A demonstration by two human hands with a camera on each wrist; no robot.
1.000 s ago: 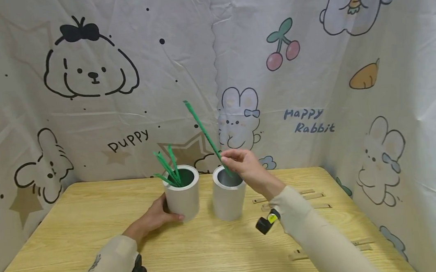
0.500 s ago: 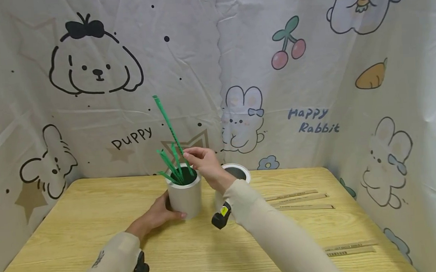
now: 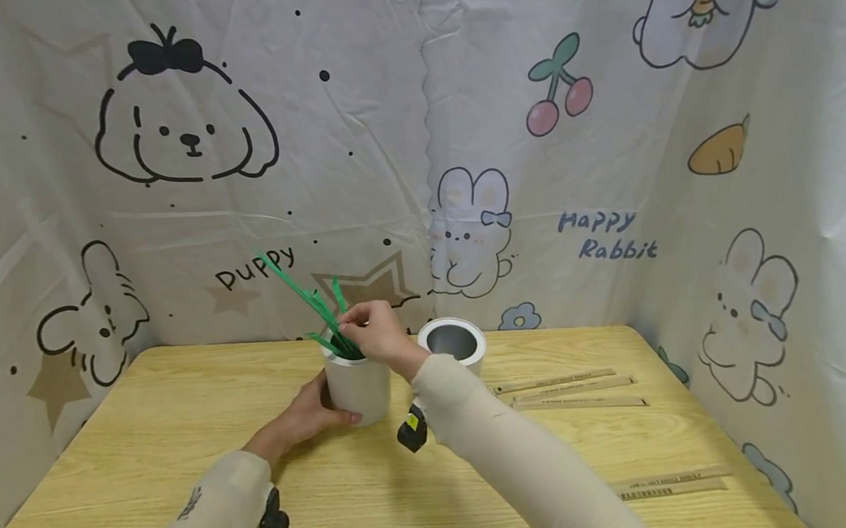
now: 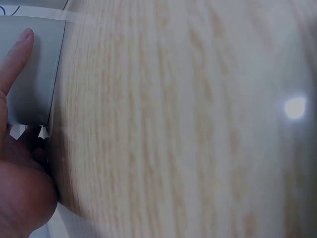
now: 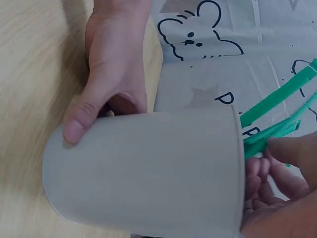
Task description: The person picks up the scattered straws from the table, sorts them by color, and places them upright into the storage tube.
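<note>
My left hand (image 3: 305, 414) grips the lower side of a white cylindrical cup (image 3: 360, 391), its thumb across the front; the right wrist view shows this hand (image 5: 116, 69) from close by. Over the cup's mouth, my right hand (image 3: 375, 330) pinches a long, flat green stick (image 3: 287, 279) between thumb and fingers. That stick leans up and to the left, overlapping other green sticks (image 3: 339, 292) standing in the cup. Their lower ends are hidden inside. In the left wrist view, the thumb lies along the cup wall (image 4: 34, 84).
A second white cup (image 3: 452, 342), dark inside, stands just right of the first. Several flat tan paper-wrapped sticks (image 3: 577, 403) lie on the wooden table (image 3: 186, 404) at right, with more tan sticks (image 3: 679, 486) nearer the front. A printed cloth (image 3: 358, 116) hangs behind.
My right hand has moved left from the second cup to the first with the green stick, then lowered it, and the stick now tilts further left. My left hand has kept its grip.
</note>
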